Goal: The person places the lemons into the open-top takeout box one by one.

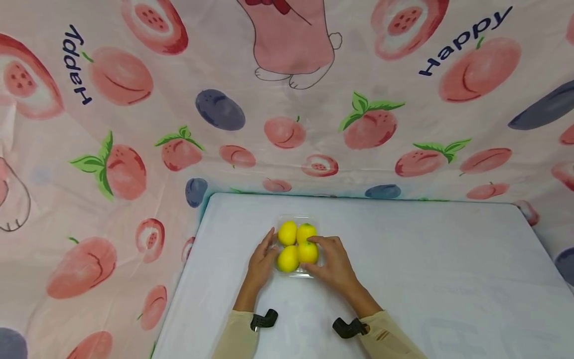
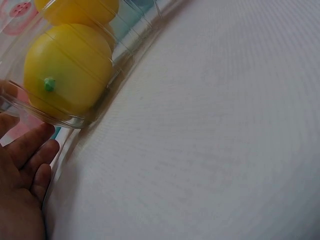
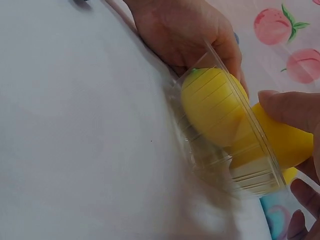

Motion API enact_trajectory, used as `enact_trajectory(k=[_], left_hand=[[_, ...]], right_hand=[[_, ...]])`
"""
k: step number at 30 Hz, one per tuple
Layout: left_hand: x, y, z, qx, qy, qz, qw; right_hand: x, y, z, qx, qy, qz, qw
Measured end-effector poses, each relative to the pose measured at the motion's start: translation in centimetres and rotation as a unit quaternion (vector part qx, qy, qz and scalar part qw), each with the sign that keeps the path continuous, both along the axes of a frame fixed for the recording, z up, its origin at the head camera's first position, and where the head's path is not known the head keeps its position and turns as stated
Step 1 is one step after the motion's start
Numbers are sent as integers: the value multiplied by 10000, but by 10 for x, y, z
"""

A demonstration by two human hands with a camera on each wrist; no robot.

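Several yellow lemons sit in a clear plastic tray (image 1: 293, 274) on the white table. My right hand (image 1: 334, 262) pinches the front right lemon (image 1: 307, 253) between thumb and fingers; the right wrist view has this lemon (image 3: 285, 137) standing partly above the tray's rim. Along the tray's left side, my left hand (image 1: 260, 262) touches the rim with relaxed fingers. Close up in the left wrist view, its fingers (image 2: 32, 145) are right at the tray's corner, beside a lemon (image 2: 70, 70) with a green tip seen through the plastic.
The white table (image 1: 426, 259) extends far to the right of the tray. Behind and to the left hangs a pink cloth (image 1: 251, 139) printed with fruit. A black wrist camera (image 1: 264, 319) is strapped at the left sleeve, another black camera (image 1: 349, 328) at the right.
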State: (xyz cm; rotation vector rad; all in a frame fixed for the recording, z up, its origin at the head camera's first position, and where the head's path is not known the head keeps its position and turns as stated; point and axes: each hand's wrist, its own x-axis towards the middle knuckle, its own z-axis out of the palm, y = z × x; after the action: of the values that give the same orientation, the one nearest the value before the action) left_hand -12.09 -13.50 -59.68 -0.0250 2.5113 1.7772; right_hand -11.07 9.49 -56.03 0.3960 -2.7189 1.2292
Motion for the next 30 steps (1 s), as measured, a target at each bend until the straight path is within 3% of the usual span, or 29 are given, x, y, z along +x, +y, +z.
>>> enact_trajectory(k=[6, 14, 30], left_hand=[[1, 1, 0, 54, 42, -18, 10000], [1, 1, 0, 50, 79, -80, 9999], [0, 1, 1, -92, 54, -20, 9999]], right_hand=[[2, -1, 0, 103, 12, -1, 9999], [6, -1, -5, 25, 353, -45, 9994], [7, 2, -11, -170, 413, -166, 9989]])
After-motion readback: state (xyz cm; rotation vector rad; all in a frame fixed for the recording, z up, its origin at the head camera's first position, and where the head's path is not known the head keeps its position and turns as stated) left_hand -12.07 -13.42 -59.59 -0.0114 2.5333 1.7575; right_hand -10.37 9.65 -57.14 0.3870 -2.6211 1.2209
